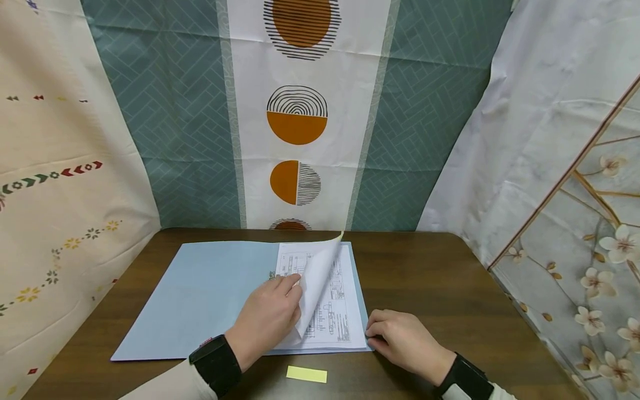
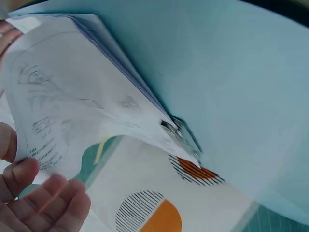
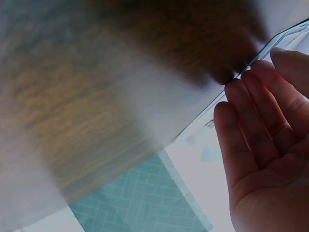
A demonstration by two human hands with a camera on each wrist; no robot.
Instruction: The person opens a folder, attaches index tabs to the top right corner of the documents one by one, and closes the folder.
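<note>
A light blue folder (image 1: 215, 300) lies spread on the table with a stack of printed drawing sheets (image 1: 340, 300) in its right half. My left hand (image 1: 270, 316) pinches the edge of the top sheet (image 1: 317, 269), which curls up and over toward the left. In the left wrist view, thumb and index finger meet at the sheet's printed corner (image 2: 46, 154). A metal clip (image 2: 181, 135) binds the papers at the fold. My right hand (image 1: 402, 341) rests by the folder's lower right corner, its fingertips (image 3: 234, 87) touching the edge, fingers nearly straight.
A yellow paper strip (image 1: 306, 374) lies on the brown table (image 1: 415, 272) in front of the folder. A bit of yellow shows at the lifted sheet's upper corner. Patterned cloths (image 1: 190, 111) hang behind the table and at both sides.
</note>
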